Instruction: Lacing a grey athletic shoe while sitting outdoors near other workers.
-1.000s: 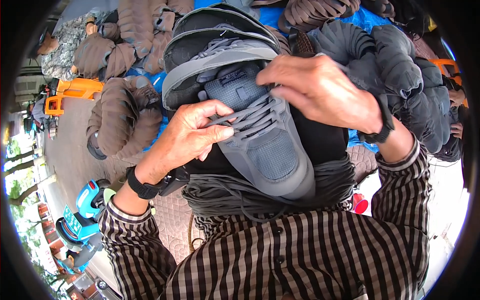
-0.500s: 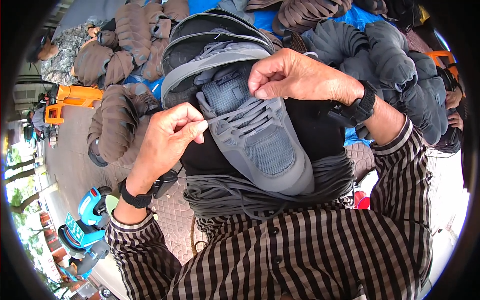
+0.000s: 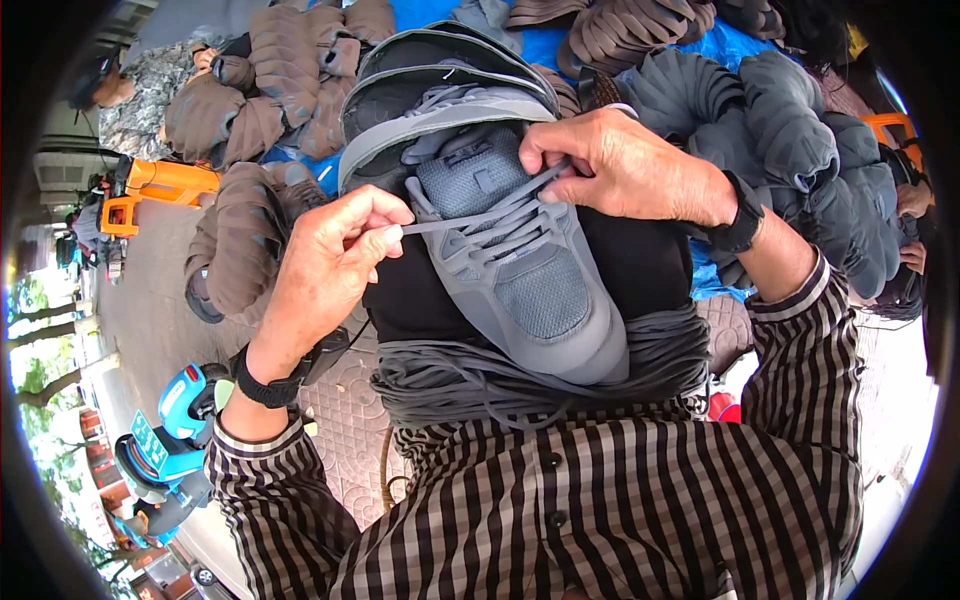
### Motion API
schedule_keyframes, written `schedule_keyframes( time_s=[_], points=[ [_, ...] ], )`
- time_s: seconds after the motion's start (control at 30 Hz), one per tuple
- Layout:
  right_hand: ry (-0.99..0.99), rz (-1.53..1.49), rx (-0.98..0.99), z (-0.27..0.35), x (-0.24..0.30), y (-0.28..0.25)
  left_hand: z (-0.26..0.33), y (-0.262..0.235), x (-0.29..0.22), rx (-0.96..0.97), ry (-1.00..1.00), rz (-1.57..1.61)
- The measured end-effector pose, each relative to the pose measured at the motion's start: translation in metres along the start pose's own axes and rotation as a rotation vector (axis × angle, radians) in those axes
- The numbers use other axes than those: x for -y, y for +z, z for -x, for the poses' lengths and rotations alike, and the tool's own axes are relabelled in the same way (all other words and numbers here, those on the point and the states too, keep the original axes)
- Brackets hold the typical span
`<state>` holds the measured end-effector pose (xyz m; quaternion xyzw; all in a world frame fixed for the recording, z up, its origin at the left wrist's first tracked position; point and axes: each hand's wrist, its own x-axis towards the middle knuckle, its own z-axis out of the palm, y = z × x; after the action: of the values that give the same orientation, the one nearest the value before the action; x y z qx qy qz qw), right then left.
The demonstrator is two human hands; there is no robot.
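Left hand point(image 3: 325, 255): fingers curled tight, thumb and forefinger pinched on a grey lace point(image 3: 440, 224) end, pulled out to the left side of the shoe point(image 3: 510, 240). Lace runs taut from the pinch across to the eyelets. Other fingers folded in, not touching the shoe.

Right hand point(image 3: 620, 165): fingers also closed, tips pinched on the other lace end at the top of the lacing, just beside the tongue point(image 3: 470, 175). Knuckles rest over the shoe's right collar edge. Exact grip point is hidden under the fingers; can't tell how many strands are in it.

Shoe: grey mesh sneaker, toe pointing down toward the person, heel up and away, lying on a black cloth point(image 3: 640, 265) in the lap. Laces crossed over the upper half, toe box clear.

Below the shoe: thick bundle of dark grey laces point(image 3: 470, 385) lying across the lap, touching the toe end. A few loose strands trail onto the striped shirt point(image 3: 600, 510).

Black watch or band on each wrist.

Around: rows of brown shoes point(image 3: 250, 100) at upper left, grey shoes point(image 3: 800, 150) piled at right, on a blue tarp point(image 3: 430, 12). Orange crate point(image 3: 165, 185) at left. Paved ground point(image 3: 340, 420) under the left forearm, blue scooter point(image 3: 170, 440) at lower left.

Hard to read: another grey shoe behind the held one, mostly covered by it. Fisheye rim cuts off the far right pile and upper left, where another person sits, mostly out of frame.
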<state>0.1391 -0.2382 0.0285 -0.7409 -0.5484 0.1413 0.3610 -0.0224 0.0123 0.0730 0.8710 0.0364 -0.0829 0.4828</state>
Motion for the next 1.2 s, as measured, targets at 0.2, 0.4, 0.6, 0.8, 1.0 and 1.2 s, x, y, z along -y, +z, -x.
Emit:
schedule_keyframes(
  time_s=[0.2,0.4,0.6,0.8,1.0,1.2],
  points=[
    [-0.204,0.121,-0.280,0.000,0.011,0.006,-0.005,0.010,0.001,-0.009,0.034,0.059],
    [-0.238,0.159,-0.174,-0.003,0.050,0.036,-0.009,0.022,-0.001,-0.098,0.024,0.141],
    [-0.144,0.248,-0.074,-0.021,0.055,0.049,-0.013,0.030,0.012,-0.145,0.126,0.097],
    [-0.189,-0.056,0.051,-0.005,0.047,0.027,-0.010,0.029,0.013,-0.126,0.172,-0.091],
    [-0.069,-0.062,0.029,-0.002,0.044,0.016,-0.004,0.034,0.010,-0.160,0.180,-0.026],
    [-0.101,0.098,-0.192,-0.001,0.013,0.010,0.014,0.040,-0.001,-0.456,0.356,-0.315]
  ],
)
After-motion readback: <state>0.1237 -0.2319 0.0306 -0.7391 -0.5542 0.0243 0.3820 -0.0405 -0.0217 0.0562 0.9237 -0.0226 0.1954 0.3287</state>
